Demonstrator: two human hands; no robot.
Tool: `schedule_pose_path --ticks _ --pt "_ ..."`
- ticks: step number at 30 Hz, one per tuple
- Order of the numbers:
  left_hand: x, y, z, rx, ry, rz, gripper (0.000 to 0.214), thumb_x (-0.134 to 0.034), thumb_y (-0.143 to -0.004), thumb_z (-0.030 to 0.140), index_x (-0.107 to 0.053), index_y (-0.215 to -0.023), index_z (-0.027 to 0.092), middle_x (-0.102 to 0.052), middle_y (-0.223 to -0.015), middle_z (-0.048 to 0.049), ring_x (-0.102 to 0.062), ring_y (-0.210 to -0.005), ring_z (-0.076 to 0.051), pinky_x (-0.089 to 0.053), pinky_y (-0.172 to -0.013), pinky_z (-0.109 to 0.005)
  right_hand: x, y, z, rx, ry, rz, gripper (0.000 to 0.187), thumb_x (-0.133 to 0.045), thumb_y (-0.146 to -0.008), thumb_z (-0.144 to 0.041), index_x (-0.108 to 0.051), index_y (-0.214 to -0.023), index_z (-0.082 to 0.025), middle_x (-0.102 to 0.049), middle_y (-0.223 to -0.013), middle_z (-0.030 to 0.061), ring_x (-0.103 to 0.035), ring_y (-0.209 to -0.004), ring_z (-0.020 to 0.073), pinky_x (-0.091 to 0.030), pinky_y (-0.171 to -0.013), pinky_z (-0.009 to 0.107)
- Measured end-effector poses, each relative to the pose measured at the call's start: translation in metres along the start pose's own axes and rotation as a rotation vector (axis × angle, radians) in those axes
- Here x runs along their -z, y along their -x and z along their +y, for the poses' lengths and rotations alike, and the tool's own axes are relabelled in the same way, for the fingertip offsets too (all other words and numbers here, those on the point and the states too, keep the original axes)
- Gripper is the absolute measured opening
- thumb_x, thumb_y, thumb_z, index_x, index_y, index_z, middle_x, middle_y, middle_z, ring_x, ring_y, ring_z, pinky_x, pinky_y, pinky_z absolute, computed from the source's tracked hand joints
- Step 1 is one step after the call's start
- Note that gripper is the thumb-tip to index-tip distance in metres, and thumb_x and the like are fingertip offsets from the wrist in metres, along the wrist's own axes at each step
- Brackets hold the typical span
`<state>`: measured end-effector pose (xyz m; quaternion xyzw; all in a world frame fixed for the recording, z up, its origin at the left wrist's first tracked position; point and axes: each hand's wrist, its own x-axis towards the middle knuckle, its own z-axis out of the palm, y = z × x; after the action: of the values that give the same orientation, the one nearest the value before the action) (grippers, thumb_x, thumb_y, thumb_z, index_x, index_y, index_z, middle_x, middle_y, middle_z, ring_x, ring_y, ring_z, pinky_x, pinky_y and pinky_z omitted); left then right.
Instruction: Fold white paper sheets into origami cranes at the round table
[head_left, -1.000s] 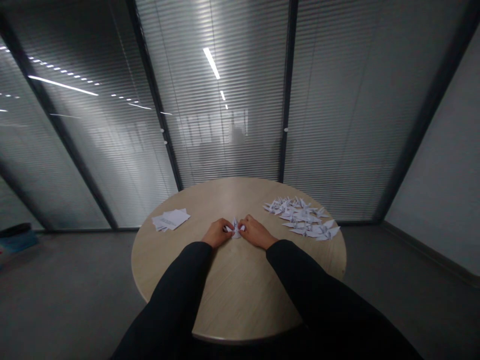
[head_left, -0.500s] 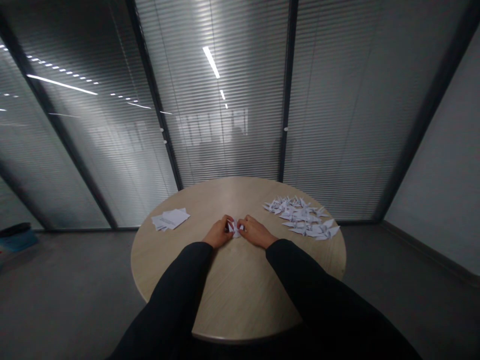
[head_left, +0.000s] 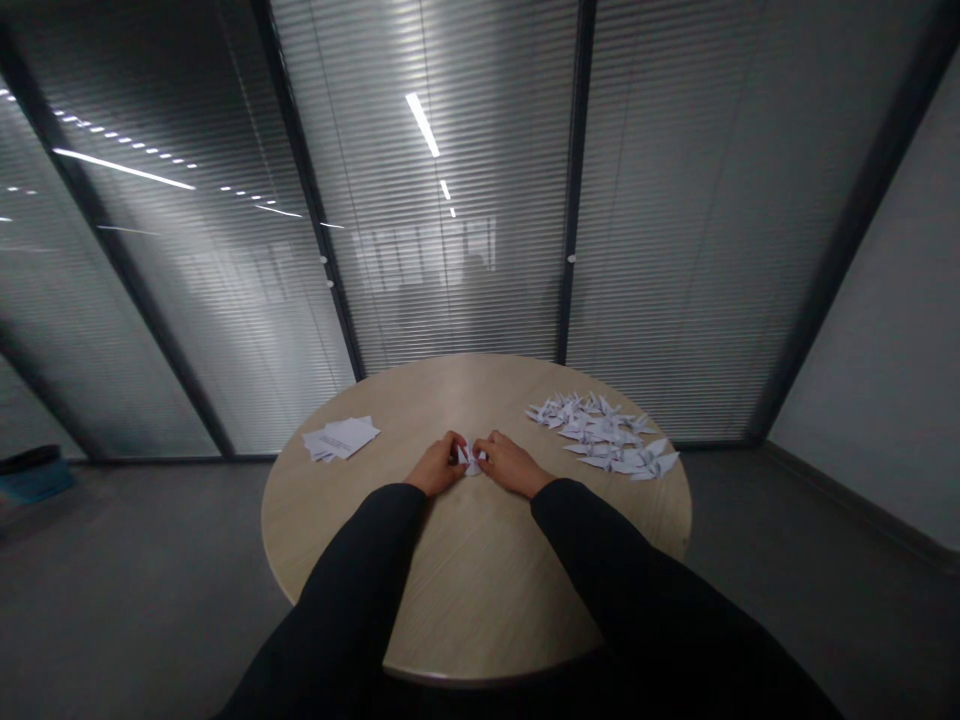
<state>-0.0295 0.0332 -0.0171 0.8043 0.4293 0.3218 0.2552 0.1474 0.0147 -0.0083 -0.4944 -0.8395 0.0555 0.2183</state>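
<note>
A small, partly folded white paper piece (head_left: 470, 458) lies on the round wooden table (head_left: 480, 580) just beyond its middle. My left hand (head_left: 436, 466) pinches its left side with curled fingers. My right hand (head_left: 506, 463) presses and pinches its right side. Both hands rest on the tabletop, and both arms wear dark sleeves. Most of the paper is hidden between the fingers.
A pile of several folded white paper cranes (head_left: 604, 434) lies at the table's right. A small stack of flat white sheets (head_left: 341, 438) sits at the left. Glass walls with blinds stand behind the table. A dark bin (head_left: 34, 472) is on the floor far left.
My fingers have closed in over the paper piece, so less of it shows than a second ago. Hands stay in the same spot.
</note>
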Motion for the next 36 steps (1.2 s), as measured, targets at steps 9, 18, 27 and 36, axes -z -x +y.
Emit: schedule_pose_path --ticks 9,18,27,36 --pt "0.001 0.001 0.001 0.013 -0.022 0.012 0.032 -0.058 -0.065 0.014 -0.047 -0.094 0.02 -0.059 -0.075 0.0007 -0.054 -0.063 -0.012 -0.04 -0.061 -0.024 0.004 0.003 -0.004 -0.026 -0.027 0.003 0.018 -0.051 -0.083 -0.02 -0.058 -0.099 -0.019 -0.048 -0.094 0.0059 -0.05 -0.09 0.0166 -0.036 -0.078 0.026" --pt "0.008 0.004 0.005 -0.004 0.05 -0.048 0.032 -0.061 -0.07 0.029 -0.049 -0.098 0.019 -0.061 -0.077 -0.001 -0.055 -0.066 -0.013 -0.04 -0.063 -0.025 -0.007 -0.003 0.007 0.027 -0.256 0.096 0.05 -0.058 -0.072 -0.011 -0.043 -0.12 -0.014 -0.052 -0.108 0.0096 -0.05 -0.1 0.0172 -0.037 -0.087 0.029" --pt "0.015 0.005 0.016 0.041 0.096 -0.185 0.067 -0.078 -0.052 0.039 -0.046 -0.106 0.016 -0.059 -0.09 -0.0035 -0.054 -0.075 -0.015 -0.041 -0.072 -0.028 -0.012 -0.005 0.011 -0.018 -0.327 0.066 0.061 -0.06 -0.071 -0.013 -0.038 -0.128 -0.01 -0.057 -0.11 0.0135 -0.055 -0.094 0.0192 -0.04 -0.083 0.03" --pt "0.01 0.004 0.006 -0.061 0.057 -0.129 0.081 -0.079 -0.051 0.026 -0.04 -0.121 0.016 -0.051 -0.105 -0.0078 -0.053 -0.075 -0.013 -0.044 -0.073 -0.03 -0.013 -0.007 0.013 0.013 -0.296 0.073 0.046 -0.06 -0.073 -0.013 -0.05 -0.118 -0.012 -0.06 -0.1 0.0101 -0.055 -0.086 0.0182 -0.041 -0.078 0.03"
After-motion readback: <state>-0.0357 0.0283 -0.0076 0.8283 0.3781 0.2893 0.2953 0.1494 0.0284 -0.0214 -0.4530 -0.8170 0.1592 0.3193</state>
